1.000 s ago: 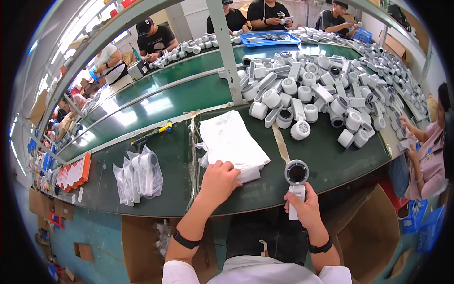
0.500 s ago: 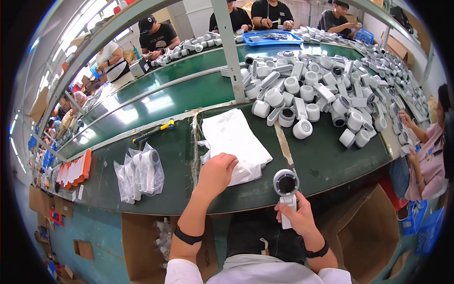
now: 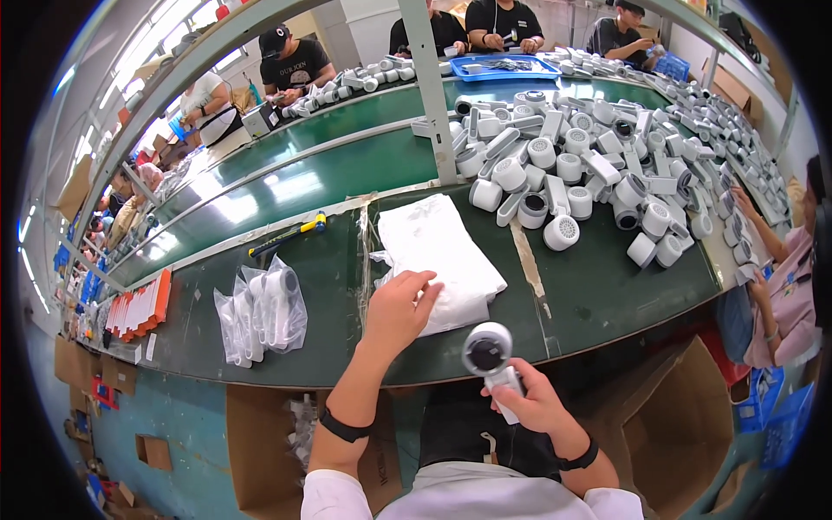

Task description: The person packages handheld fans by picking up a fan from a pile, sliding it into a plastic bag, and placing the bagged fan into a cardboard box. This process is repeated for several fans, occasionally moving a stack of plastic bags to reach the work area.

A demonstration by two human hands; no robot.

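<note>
My right hand [image 3: 533, 400] grips the handle of a white handheld fan [image 3: 488, 347], presumably leaving its round head clear. My left hand [image 3: 397, 310], half-curled with the thumb apart, is over the near-left edge of the stacked white plastic bags [image 3: 438, 251], seemingly placed for easy reach; contact I can't tell.

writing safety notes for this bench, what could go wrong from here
The right hand holds a white fan-like device near the bench's front edge; if the grip slips, it could drop to the floor.

The loose pile of similar devices might shift or roll if bumped.

The white plastic stack at the left hand looks thin and might slide or crease.
</note>
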